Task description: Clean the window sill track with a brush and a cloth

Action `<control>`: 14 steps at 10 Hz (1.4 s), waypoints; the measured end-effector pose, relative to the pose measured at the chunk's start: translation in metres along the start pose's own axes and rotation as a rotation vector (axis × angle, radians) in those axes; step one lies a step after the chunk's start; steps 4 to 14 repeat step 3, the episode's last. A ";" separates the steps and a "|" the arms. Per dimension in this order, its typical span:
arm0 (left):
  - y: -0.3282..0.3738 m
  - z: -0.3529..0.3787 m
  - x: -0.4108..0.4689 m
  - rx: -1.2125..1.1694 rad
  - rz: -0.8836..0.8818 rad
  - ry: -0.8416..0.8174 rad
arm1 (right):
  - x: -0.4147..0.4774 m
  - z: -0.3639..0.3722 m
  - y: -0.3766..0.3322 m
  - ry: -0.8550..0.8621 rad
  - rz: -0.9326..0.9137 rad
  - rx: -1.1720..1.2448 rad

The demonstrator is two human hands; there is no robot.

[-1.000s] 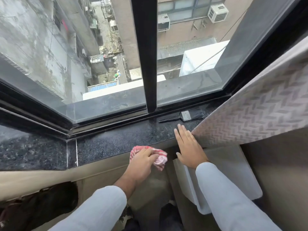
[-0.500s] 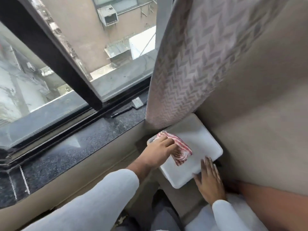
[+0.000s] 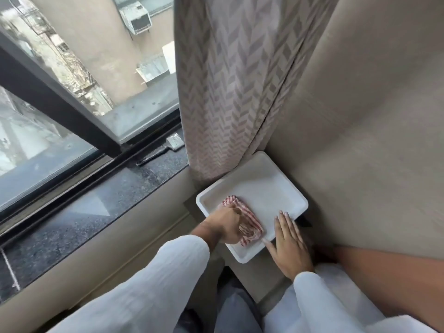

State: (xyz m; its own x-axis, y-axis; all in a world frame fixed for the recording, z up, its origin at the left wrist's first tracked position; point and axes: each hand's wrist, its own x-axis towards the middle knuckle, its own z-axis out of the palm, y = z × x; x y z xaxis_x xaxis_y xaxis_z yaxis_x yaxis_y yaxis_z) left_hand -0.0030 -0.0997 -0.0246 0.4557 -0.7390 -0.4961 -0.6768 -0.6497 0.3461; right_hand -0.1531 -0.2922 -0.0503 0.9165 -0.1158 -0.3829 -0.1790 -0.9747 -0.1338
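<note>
A red-and-white striped cloth (image 3: 249,222) lies bunched in a white tray (image 3: 269,186) below the sill's right end. My left hand (image 3: 225,224) is closed on the cloth, pressing it into the tray. My right hand (image 3: 289,246) lies flat with fingers spread on the tray's near right rim. A black-handled brush (image 3: 163,150) with a metal ferrule lies on the dark granite sill (image 3: 96,207), next to the black window track (image 3: 72,179). Its bristles are hidden behind the curtain.
A beige chevron curtain (image 3: 228,80) hangs down to the tray's far edge. A beige wall (image 3: 372,140) closes the right side. The black window frame bar (image 3: 60,99) crosses the glass. An orange-brown surface (image 3: 396,280) lies at lower right.
The view swung right from the sill to the tray. My left hand carried the cloth off the sill into the tray; my right hand left the sill for the tray's rim.
</note>
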 end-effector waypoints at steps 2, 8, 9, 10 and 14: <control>-0.043 -0.045 -0.074 0.030 -0.037 0.313 | 0.042 -0.058 -0.065 0.036 -0.280 -0.033; -0.076 -0.068 -0.138 0.109 -0.170 0.615 | 0.062 -0.105 -0.131 0.137 -0.554 -0.078; -0.076 -0.068 -0.138 0.109 -0.170 0.615 | 0.062 -0.105 -0.131 0.137 -0.554 -0.078; -0.076 -0.068 -0.138 0.109 -0.170 0.615 | 0.062 -0.105 -0.131 0.137 -0.554 -0.078; -0.076 -0.068 -0.138 0.109 -0.170 0.615 | 0.062 -0.105 -0.131 0.137 -0.554 -0.078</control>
